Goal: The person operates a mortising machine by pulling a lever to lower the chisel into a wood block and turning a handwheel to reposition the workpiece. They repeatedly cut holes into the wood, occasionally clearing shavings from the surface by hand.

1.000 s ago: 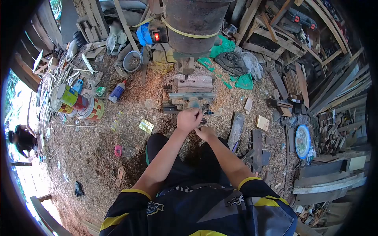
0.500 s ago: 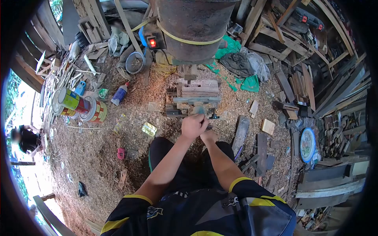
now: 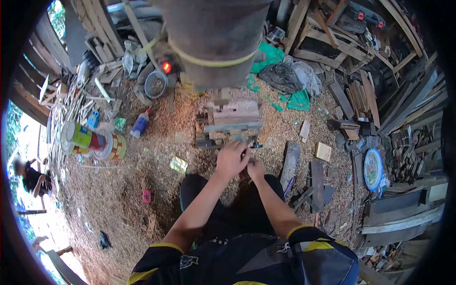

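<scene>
As was seen half a second ago, the left hand (image 3: 231, 159) is kept fisted against the right hand (image 3: 255, 168), whose grip cannot be told, before the wooden jig (image 3: 235, 114).

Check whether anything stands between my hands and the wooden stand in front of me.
Nothing visible does. The left hand is already at the near edge of the wooden stand, and the right hand is close beside the left one.

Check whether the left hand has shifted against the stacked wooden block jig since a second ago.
No. The left hand stays curled just in front of the stacked wooden block jig, at much the same gap; only the view shifted.
</scene>
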`<state>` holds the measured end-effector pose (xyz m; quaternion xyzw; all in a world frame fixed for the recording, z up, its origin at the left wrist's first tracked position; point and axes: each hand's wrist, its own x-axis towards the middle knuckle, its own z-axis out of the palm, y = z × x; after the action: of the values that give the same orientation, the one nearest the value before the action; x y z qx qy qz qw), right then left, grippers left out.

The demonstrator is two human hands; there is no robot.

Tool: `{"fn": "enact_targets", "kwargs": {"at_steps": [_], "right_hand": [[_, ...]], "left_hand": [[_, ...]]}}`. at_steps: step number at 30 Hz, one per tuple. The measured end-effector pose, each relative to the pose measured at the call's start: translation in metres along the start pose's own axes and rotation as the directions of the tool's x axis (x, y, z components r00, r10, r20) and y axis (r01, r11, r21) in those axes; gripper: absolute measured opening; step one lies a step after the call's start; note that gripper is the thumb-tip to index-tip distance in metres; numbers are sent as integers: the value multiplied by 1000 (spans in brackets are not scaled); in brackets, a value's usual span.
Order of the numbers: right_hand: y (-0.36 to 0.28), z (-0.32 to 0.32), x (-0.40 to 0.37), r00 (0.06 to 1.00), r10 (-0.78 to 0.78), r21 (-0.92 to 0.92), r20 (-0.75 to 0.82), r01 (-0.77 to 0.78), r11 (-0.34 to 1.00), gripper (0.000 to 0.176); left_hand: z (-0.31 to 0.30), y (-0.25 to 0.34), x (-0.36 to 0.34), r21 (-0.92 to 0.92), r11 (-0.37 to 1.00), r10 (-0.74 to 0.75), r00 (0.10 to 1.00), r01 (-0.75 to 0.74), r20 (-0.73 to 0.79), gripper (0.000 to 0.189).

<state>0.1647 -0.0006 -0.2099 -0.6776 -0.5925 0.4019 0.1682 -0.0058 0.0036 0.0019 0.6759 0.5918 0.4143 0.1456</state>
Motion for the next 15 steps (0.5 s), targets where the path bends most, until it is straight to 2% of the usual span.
{"fn": "enact_targets", "kwargs": {"at_steps": [1, 2, 4, 5, 6, 7, 8, 10, 11, 13, 15], "right_hand": [[-1, -10, -3, 991, 63, 113, -120, -49, 992, 43], [-2, -23, -5, 964, 133, 229, -228, -79, 970, 39], [43, -24, 26, 881, 261, 397, -395, -92, 913, 35], [15, -48, 30, 878, 256, 397, -405, -83, 914, 35], [-35, -85, 24, 864, 210, 446, -458, 19, 895, 26], [-94, -122, 21, 843, 165, 485, -511, 125, 865, 25], [-141, -149, 27, 841, 160, 484, -518, 133, 865, 25], [-229, -195, 46, 848, 31, 652, -530, 384, 654, 24], [-267, -216, 56, 853, -46, 641, -520, 425, 639, 23], [-348, -253, 75, 833, -228, 580, -505, 523, 625, 20], [-411, -270, 106, 779, -410, 477, -475, 619, 624, 19]], "left_hand": [[-6, 4, 3, 44, 999, 17, 997, -20, 80, 19], [-9, 8, 9, 45, 998, 43, 996, -46, 74, 19], [-13, 20, 19, 107, 991, 50, 971, -77, 235, 19], [-12, 23, 20, 103, 991, 62, 971, -87, 230, 19], [-7, 21, 20, 146, 978, 104, 951, -151, 291, 20], [-4, 18, 24, 187, 958, 140, 926, -216, 350, 22], [-5, 18, 28, 187, 957, 148, 927, -222, 344, 22], [-9, 16, 32, 92, 975, 146, 896, -202, 418, 21], [-6, 13, 30, 97, 975, 144, 897, -202, 418, 21], [0, 1, 28, -9, 959, 254, 843, -284, 474, 22], [6, -5, 29, -55, 968, 235, 812, -244, 535, 23]]}}
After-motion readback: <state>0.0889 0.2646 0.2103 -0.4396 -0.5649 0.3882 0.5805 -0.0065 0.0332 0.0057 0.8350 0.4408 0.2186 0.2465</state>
